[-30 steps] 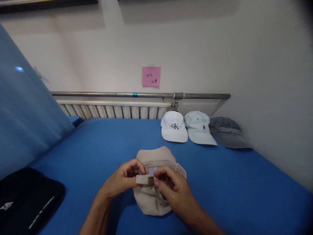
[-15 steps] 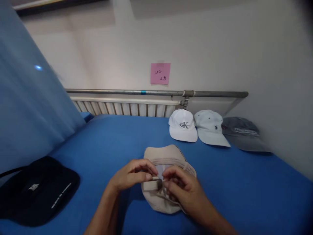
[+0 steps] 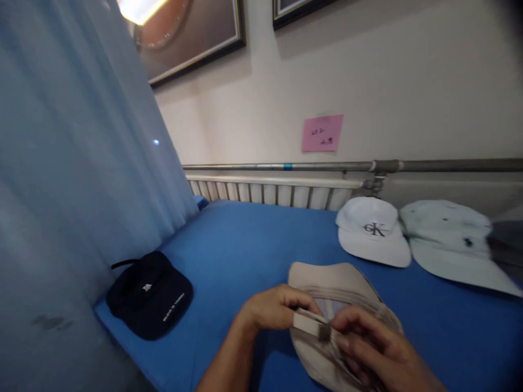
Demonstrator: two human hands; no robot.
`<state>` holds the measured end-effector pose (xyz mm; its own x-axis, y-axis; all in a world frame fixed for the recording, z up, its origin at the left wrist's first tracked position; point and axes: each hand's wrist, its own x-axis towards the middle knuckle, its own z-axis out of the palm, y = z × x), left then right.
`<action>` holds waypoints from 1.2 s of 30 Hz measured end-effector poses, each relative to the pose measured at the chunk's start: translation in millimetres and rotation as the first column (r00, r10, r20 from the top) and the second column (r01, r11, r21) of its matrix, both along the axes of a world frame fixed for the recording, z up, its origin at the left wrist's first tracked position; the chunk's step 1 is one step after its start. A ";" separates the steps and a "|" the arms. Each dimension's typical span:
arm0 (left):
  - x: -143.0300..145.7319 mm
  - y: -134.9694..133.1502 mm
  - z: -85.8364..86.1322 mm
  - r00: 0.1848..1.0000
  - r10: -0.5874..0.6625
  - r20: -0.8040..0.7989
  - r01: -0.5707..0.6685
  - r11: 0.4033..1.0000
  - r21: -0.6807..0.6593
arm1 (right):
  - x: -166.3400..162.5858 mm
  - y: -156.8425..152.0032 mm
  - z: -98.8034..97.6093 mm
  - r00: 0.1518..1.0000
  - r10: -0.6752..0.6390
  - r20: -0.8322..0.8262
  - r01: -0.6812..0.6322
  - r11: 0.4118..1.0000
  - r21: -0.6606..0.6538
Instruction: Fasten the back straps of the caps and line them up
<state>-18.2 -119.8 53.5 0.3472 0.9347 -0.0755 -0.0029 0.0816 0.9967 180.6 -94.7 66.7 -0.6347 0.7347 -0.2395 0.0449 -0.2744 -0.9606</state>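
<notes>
Gripping beige cap strap (image 3: 309,323): left hand (image 3: 272,310), right hand (image 3: 378,351); white cap (image 3: 373,234) reads CK.

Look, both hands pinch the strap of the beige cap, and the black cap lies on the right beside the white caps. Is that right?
Not quite. The head view shows the black cap on the left, beside the blue curtain, far from the white caps. The rest holds: the left hand and right hand pinch the strap of the beige cap.
</notes>
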 end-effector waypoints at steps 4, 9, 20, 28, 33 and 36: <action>2.6 1.0 -0.2 1.000 0.000 0.029 0.001 0.999 -0.043 | 1.7 -2.0 1.0 0.999 -0.021 -0.025 0.022 0.999 0.041; 6.4 3.2 -0.3 1.000 0.025 0.006 -0.025 0.997 -0.069 | 2.5 3.2 -8.1 0.999 -0.040 0.020 0.036 0.978 0.204; 15.2 3.3 1.6 1.000 0.014 -0.017 -0.015 0.996 -0.089 | 7.8 4.1 -3.1 0.991 -0.013 0.137 -0.115 0.465 0.878; 5.7 -1.8 -3.1 0.986 0.023 0.163 -0.034 0.997 0.062 | 13.9 4.5 -2.5 0.994 -0.060 0.095 -0.061 0.425 0.903; 9.2 -2.7 4.3 0.994 -0.048 0.094 0.033 0.988 0.153 | 15.4 2.8 -3.2 0.991 -0.072 0.113 -0.073 0.412 0.908; 13.3 -5.0 11.2 0.998 -0.048 -0.051 0.055 0.988 0.147 | 15.0 3.7 -4.5 0.993 -0.059 0.101 -0.068 0.410 0.910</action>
